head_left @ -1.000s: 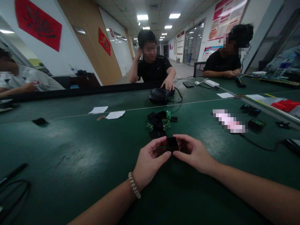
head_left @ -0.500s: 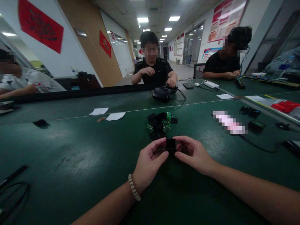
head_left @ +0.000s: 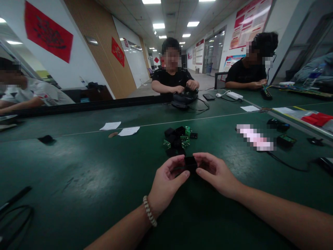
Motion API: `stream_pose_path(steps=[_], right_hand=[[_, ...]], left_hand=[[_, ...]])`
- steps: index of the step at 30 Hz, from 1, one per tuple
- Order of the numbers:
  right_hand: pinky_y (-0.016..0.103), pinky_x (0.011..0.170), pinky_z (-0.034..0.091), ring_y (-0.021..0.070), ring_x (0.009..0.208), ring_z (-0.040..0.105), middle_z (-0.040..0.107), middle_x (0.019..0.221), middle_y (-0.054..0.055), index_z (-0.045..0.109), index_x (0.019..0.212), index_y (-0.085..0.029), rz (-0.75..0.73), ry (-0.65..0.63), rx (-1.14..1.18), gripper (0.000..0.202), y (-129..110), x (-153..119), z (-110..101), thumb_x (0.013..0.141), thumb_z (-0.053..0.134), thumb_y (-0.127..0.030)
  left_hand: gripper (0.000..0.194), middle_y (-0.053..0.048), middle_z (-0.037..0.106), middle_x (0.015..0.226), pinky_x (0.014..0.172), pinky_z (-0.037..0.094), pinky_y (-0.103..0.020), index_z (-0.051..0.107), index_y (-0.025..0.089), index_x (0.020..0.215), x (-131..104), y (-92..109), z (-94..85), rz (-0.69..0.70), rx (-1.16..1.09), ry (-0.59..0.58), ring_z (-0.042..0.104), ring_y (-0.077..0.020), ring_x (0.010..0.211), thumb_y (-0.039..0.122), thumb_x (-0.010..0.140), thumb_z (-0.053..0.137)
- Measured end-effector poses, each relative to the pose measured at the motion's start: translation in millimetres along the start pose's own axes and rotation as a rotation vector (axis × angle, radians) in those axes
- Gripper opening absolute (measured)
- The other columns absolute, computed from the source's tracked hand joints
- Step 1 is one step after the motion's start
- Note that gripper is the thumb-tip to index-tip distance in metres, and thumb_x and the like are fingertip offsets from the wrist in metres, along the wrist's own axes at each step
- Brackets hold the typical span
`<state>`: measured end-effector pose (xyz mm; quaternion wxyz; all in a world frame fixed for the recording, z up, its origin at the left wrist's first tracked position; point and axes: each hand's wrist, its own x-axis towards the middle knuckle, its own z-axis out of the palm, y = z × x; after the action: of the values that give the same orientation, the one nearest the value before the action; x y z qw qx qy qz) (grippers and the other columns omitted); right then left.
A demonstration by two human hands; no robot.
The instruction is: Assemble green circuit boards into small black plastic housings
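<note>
A small black box-shaped part (head_left: 190, 164) is held between both hands above the near side of the table. My left hand (head_left: 170, 177) grips its left side with thumb and fingers; a beaded bracelet (head_left: 149, 210) circles that wrist. On the other side my right hand (head_left: 218, 173) pinches it between fingertips and thumb. The box's top face looks dark, perhaps hollow; its underside is hidden. Just beyond the hands lies a pile of black box-shaped parts (head_left: 171, 135) mixed with small green circuit boards (head_left: 185, 141).
White papers (head_left: 129, 131) lie left of the pile on the green table (head_left: 85, 187). A blurred-out phone-like object (head_left: 256, 138) with a cable sits to the right. Across the table a person (head_left: 171, 78) handles a black headset (head_left: 184, 98); two more people sit at the sides.
The person opposite has brought both hands down onto the headset. My hands still hold the black box, which appears slightly tilted compared with before.
</note>
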<state>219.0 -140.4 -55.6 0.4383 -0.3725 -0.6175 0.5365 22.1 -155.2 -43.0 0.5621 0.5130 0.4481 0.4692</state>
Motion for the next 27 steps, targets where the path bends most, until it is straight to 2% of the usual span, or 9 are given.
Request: stream_pose_path(steps=[6, 14, 27], right_hand=[[0.042, 0.092, 0.055, 0.0218, 0.101, 0.066, 0.070, 0.110, 0.007, 0.064, 0.119, -0.023, -0.018, 0.026, -0.031, 0.036, 1.6, 0.6, 1.1, 0.083, 0.069, -0.022], [0.039, 0.091, 0.057, 0.0196, 0.098, 0.068, 0.071, 0.108, 0.006, 0.064, 0.117, -0.024, -0.038, -0.027, 0.036, 0.036, 3.4, 0.6, 0.9, 0.082, 0.070, -0.017], [0.045, 0.099, 0.053, 0.0213, 0.104, 0.067, 0.069, 0.108, 0.007, 0.058, 0.122, -0.023, -0.042, -0.032, 0.081, 0.047, 1.8, 1.9, 1.0, 0.077, 0.073, -0.014]], left_hand=[[0.044, -0.008, 0.070, 0.116, 0.101, 0.050, -0.041, 0.064, 0.019, 0.116, -0.3, -0.1, 0.9, -0.005, -0.011, 0.025, 0.065, -0.0236, 0.110, 0.020, 0.074, 0.077], [0.045, -0.009, 0.070, 0.116, 0.101, 0.050, -0.042, 0.064, 0.019, 0.116, 0.9, -4.5, 0.4, 0.013, -0.052, 0.015, 0.066, -0.0244, 0.110, 0.019, 0.074, 0.079], [0.051, -0.009, 0.068, 0.122, 0.104, 0.049, -0.042, 0.061, 0.019, 0.119, 3.5, -3.1, 0.5, -0.033, -0.048, -0.013, 0.063, -0.0233, 0.115, 0.015, 0.072, 0.079]])
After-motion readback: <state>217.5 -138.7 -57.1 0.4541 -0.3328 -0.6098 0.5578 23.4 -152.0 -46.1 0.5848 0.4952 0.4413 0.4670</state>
